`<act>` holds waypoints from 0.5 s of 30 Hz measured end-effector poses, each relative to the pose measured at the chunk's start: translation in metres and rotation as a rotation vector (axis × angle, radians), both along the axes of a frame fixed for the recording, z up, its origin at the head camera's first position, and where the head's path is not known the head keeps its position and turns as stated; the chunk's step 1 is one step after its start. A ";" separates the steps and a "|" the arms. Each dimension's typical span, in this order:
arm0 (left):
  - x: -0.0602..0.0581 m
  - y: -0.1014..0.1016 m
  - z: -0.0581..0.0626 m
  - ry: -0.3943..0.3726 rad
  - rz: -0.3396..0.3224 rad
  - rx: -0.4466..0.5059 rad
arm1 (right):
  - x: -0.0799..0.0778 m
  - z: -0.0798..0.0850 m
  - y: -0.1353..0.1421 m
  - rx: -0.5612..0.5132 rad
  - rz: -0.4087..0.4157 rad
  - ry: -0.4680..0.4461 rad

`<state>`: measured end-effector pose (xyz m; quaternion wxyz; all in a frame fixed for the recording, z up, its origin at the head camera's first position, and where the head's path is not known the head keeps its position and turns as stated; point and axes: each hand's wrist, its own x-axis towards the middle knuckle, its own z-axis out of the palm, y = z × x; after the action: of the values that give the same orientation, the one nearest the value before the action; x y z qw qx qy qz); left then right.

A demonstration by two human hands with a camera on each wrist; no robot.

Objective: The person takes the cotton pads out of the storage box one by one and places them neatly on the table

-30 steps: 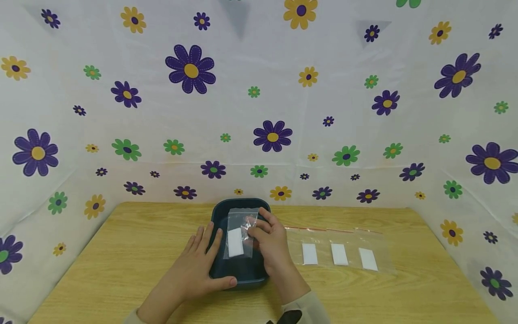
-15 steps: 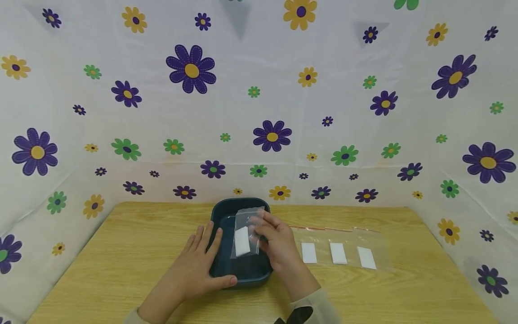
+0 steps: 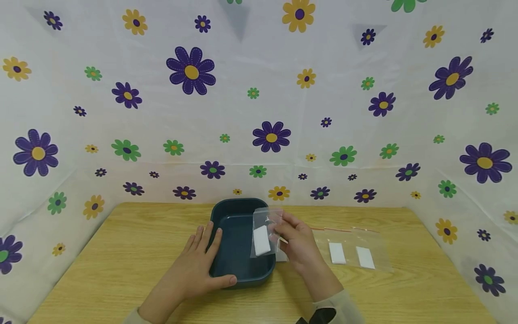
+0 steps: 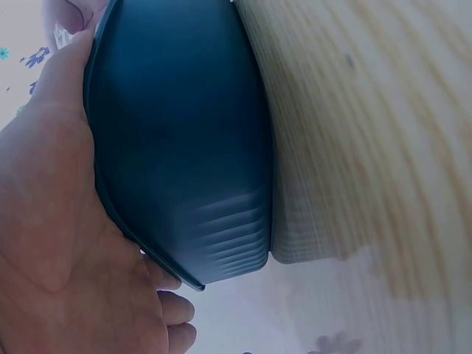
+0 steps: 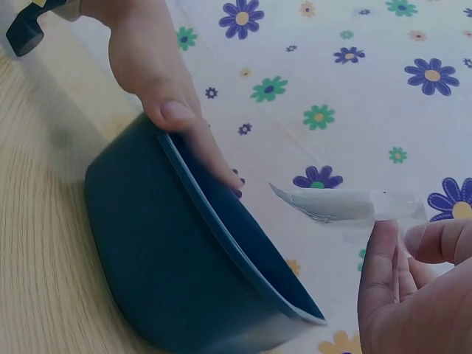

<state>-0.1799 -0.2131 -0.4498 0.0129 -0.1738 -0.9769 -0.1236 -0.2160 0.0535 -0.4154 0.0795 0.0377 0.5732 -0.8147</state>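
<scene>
My right hand (image 3: 301, 247) pinches the right side of a small clear zip bag (image 3: 259, 219) with a white rectangular piece (image 3: 261, 240) inside. The bag hangs over the right rim of a dark blue plastic basin (image 3: 232, 266). In the right wrist view, thumb and fingers hold the bag (image 5: 335, 203) edge-on, above the basin's rim. My left hand (image 3: 196, 265) rests on the basin's left rim, fingers straight and spread. The left wrist view shows its palm (image 4: 51, 243) against the rim, beside the outer wall (image 4: 177, 147).
Right of the basin, a row of similar clear bags (image 3: 350, 236) with red seal lines and white pieces lies on the wooden table (image 3: 133, 247). My right hand partly covers the nearest one, whose white piece (image 3: 281, 256) shows. A flower-patterned cloth (image 3: 226, 112) hangs behind and at both sides.
My right hand has moved right with the bag, from over the basin's middle to its right rim, and now overlaps the row of bags. My left hand has stayed on the basin.
</scene>
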 end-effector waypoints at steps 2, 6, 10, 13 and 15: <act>0.000 0.000 0.000 -0.003 0.001 -0.004 | 0.001 0.001 0.006 0.004 -0.011 0.003; 0.000 0.000 0.001 0.001 -0.008 -0.012 | 0.003 0.002 0.017 -0.002 -0.030 0.011; 0.001 0.000 0.002 0.011 -0.016 -0.008 | 0.005 0.004 0.027 0.000 -0.051 0.003; 0.001 0.000 0.002 0.007 -0.012 -0.004 | 0.005 0.005 0.036 0.011 -0.057 -0.005; 0.001 0.000 0.001 0.004 -0.008 -0.001 | 0.006 0.005 0.042 0.019 -0.056 -0.006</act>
<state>-0.1789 -0.2133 -0.4484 0.0142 -0.1782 -0.9762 -0.1227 -0.2100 0.0954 -0.4101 0.0578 0.0568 0.5795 -0.8109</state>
